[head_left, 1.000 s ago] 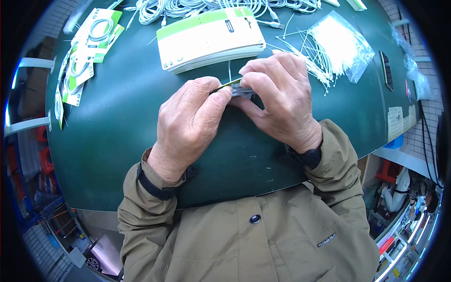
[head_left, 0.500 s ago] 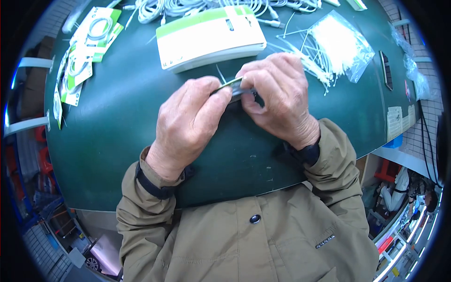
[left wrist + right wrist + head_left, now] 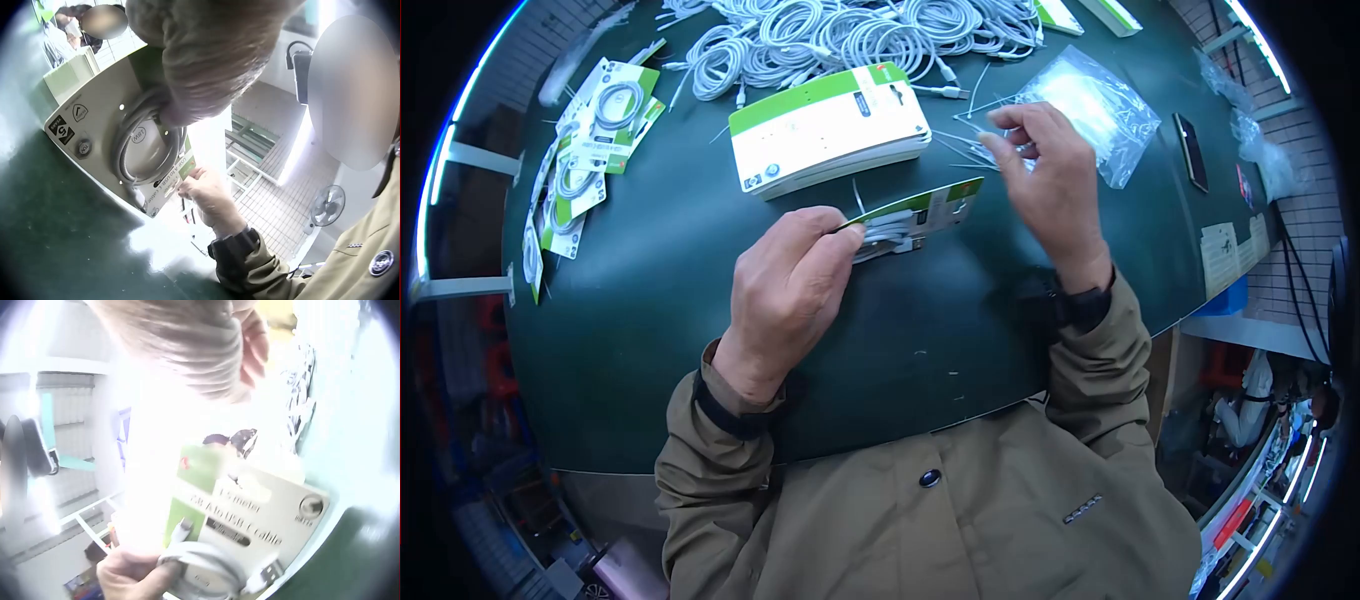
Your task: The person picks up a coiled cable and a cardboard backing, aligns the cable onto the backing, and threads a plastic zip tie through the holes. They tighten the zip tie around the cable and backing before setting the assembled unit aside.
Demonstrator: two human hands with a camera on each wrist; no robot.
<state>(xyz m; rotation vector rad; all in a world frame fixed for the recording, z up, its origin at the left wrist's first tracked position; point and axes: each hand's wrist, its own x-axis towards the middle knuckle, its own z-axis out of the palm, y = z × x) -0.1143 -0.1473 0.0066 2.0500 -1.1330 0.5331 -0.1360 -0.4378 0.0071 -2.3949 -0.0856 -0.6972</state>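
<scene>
My left hand (image 3: pixel 790 290) pinches a green-and-white card (image 3: pixel 948 206) at its left end, thumb in front, over the middle of the table. A coiled pale cable (image 3: pixel 883 232) lies against the card's near face, and a thin white tie (image 3: pixel 858 195) sticks up behind it. In the left wrist view the coil (image 3: pixel 119 150) forms a loop on the card (image 3: pixel 94 119). My right hand (image 3: pixel 1052 185) is off the card, over loose white ties (image 3: pixel 965 150), thumb and forefinger apart. Nothing shows between its fingers.
A stack of cards (image 3: pixel 830 130) stands behind my left hand, with many coiled cables (image 3: pixel 800 40) beyond. Carded cables (image 3: pixel 590 150) lie at the left. A clear bag (image 3: pixel 1120 130) is beyond my right hand; a phone (image 3: pixel 1190 152) lies to its right.
My right hand has let go of the card and moved right and up to the ties. The left hand keeps its hold; more of the card shows. The head view has shifted.
</scene>
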